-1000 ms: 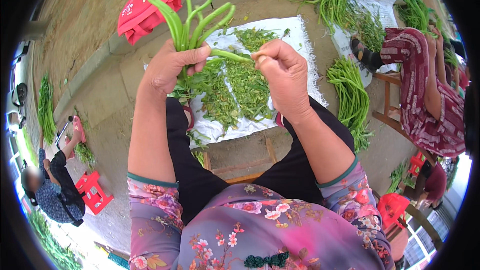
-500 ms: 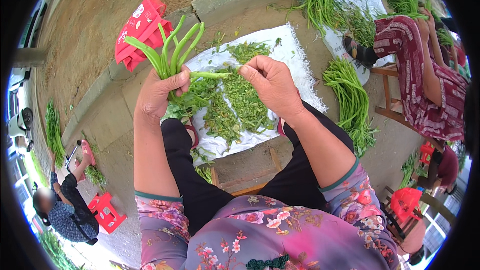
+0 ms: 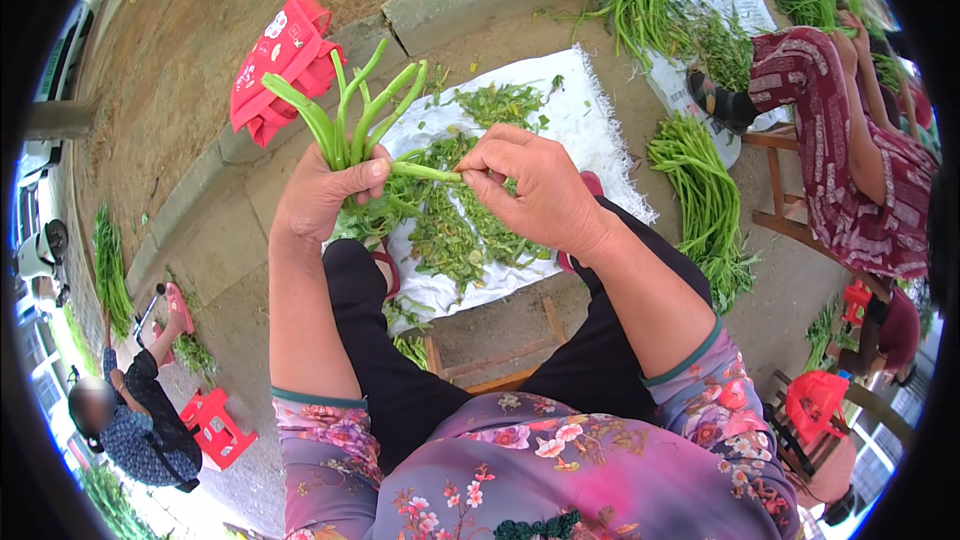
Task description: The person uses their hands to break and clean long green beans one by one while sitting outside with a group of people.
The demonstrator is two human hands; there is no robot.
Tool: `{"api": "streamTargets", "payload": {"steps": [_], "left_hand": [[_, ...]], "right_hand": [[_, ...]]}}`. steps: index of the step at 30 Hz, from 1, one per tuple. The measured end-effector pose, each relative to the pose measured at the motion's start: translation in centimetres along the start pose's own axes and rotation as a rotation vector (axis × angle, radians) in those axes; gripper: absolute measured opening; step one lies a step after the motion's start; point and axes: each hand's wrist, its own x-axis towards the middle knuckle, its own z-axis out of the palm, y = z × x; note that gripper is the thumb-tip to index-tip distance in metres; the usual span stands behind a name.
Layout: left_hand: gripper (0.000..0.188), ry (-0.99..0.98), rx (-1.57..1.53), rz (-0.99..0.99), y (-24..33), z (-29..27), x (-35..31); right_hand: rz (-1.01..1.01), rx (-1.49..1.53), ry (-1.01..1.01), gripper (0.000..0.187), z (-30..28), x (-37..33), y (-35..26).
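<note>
"Green stalks! Are they heavy?"

"No, light, I think. They look stiff, and might snap if I bend them hard."

"Where are they?"

"In front of me, near the white sheet. My left hand is wrapped round them. My right hand pinches the end of one stalk between finger and thumb."

"Where's best to hold?"

"Round the middle, I'd say, but gently. A hard squeeze could bruise them."

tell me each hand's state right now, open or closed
Left hand: closed around a bunch of green stems.
Right hand: closed, pinching the end of one stem.
</note>
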Motion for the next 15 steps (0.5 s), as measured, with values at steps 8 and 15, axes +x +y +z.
{"api": "streamTargets", "payload": {"steps": [8,15], "left_hand": [[0.033,-0.020,0.010,0.018,-0.2,0.6,0.1],[0.033,-0.008,-0.024,0.051,-0.4,1.0,0.5]], "right_hand": [[0.089,0.134,0.049,0.005,0.4,0.1,-0.1],[0.515,0.592,0.076,0.009,0.8,0.4,-0.1]]}}
